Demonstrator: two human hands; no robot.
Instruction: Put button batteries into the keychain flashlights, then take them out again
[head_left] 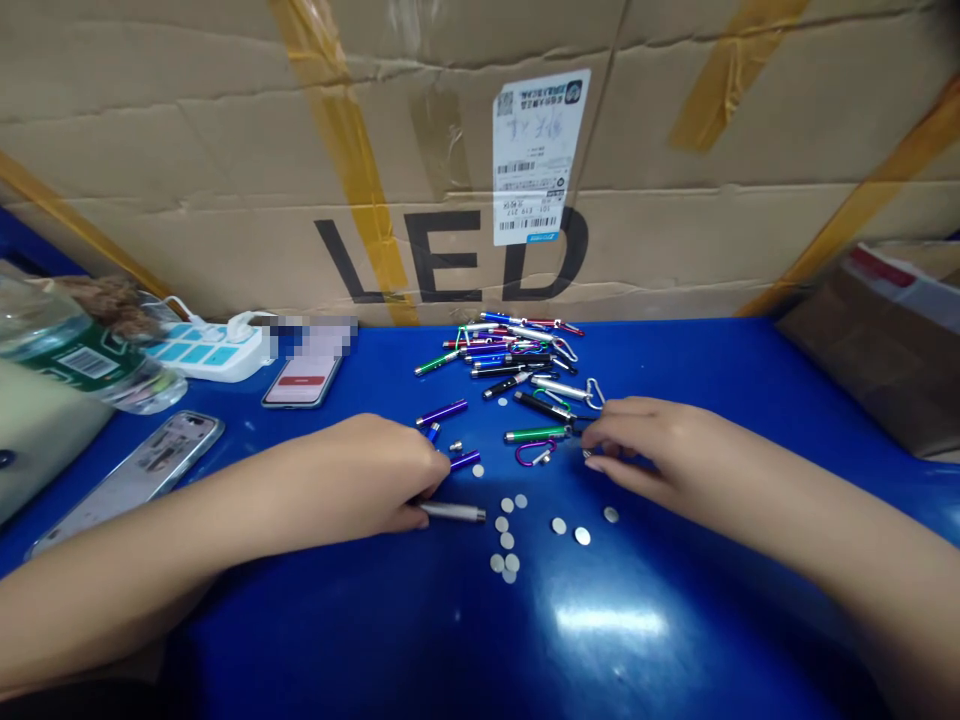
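Blue table [480, 640]; left hand [367, 475] fingers curled on silver penlight barrel [454, 512]; right hand [652, 450] pinching tiny part [586, 452].

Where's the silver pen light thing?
In the head view, the silver penlight is at the fingertips of the left hand, on the blue table, just left of some small round silver discs.
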